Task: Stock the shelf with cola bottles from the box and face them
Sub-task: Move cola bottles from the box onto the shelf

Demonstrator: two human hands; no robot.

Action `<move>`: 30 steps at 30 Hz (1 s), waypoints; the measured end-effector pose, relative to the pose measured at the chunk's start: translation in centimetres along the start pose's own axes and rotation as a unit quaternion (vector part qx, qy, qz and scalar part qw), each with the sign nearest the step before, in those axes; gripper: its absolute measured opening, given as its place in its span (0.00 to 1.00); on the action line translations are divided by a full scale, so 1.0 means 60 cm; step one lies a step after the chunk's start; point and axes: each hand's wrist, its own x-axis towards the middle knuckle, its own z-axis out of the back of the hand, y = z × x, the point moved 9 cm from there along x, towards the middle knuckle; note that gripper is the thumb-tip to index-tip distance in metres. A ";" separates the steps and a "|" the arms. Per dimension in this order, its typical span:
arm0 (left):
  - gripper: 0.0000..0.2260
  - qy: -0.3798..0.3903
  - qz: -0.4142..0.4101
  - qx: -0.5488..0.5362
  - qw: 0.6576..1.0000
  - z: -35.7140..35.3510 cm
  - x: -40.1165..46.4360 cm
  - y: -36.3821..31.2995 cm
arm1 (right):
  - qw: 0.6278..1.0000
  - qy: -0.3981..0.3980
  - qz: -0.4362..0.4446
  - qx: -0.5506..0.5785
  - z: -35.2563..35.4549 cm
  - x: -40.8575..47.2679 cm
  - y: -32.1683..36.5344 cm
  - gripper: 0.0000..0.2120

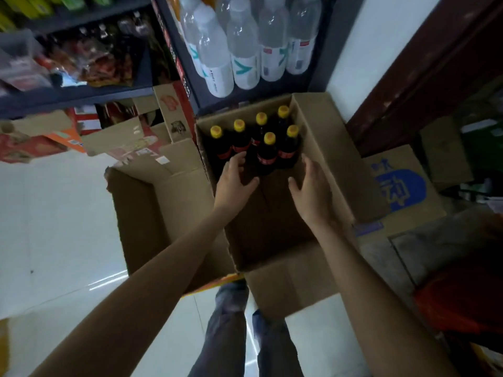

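Cardboard walls of the open box (321,148) enclose six cola bottles (261,142) with yellow caps, all standing upright and crowded into the far end, against the far wall and toward the far right corner; the near half of the box floor lies bare. Both hands are down inside the box. The left hand (235,180) has relaxed, spread fingers resting at the shoulder of a near bottle, not yet wrapped round it, and the right hand (310,189) is open just beside the right wall, near the last bottle on that side, holding nothing. To do this pick well, I would take the two nearest bottles first, one per hand, gripping below the cap at the neck or shoulder and lifting straight up so that neighbours do not topple. Above the far edge, the shelf (202,103) holds clear water bottles (245,50); where the cola goes cannot be told.
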 end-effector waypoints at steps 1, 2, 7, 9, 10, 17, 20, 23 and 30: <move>0.29 -0.005 -0.002 0.012 1.000 -0.018 0.035 0.016 | 1.000 -0.011 0.000 -0.009 -0.025 0.031 -0.011 0.28; 0.31 -0.004 -0.003 0.022 1.000 -0.039 0.066 0.033 | 1.000 -0.025 -0.002 -0.007 -0.049 0.060 -0.024 0.29; 0.36 0.015 -0.006 0.043 0.999 -0.139 0.180 0.098 | 0.997 -0.047 -0.054 -0.025 -0.141 0.170 -0.079 0.38; 0.37 0.011 -0.017 0.045 0.999 -0.164 0.204 0.110 | 0.996 -0.057 -0.068 -0.003 -0.159 0.192 -0.093 0.38; 0.37 0.002 -0.015 0.044 0.999 -0.172 0.213 0.115 | 0.995 -0.066 -0.073 0.011 -0.166 0.198 -0.101 0.37; 0.31 -0.076 -0.034 0.027 0.996 -0.164 0.231 0.124 | 0.995 -0.075 -0.056 0.024 -0.200 0.213 -0.114 0.37; 0.31 -0.066 -0.055 0.029 0.996 -0.148 0.222 0.119 | 0.994 -0.066 -0.062 0.064 -0.194 0.207 -0.107 0.36; 0.31 -0.057 -0.102 0.033 0.993 -0.120 0.197 0.085 | 0.986 -0.116 -0.079 0.087 -0.154 0.160 -0.093 0.36; 0.29 0.107 -0.316 -0.037 0.942 -0.073 0.074 -0.095 | 0.919 -0.265 -0.153 0.248 0.023 -0.043 -0.076 0.31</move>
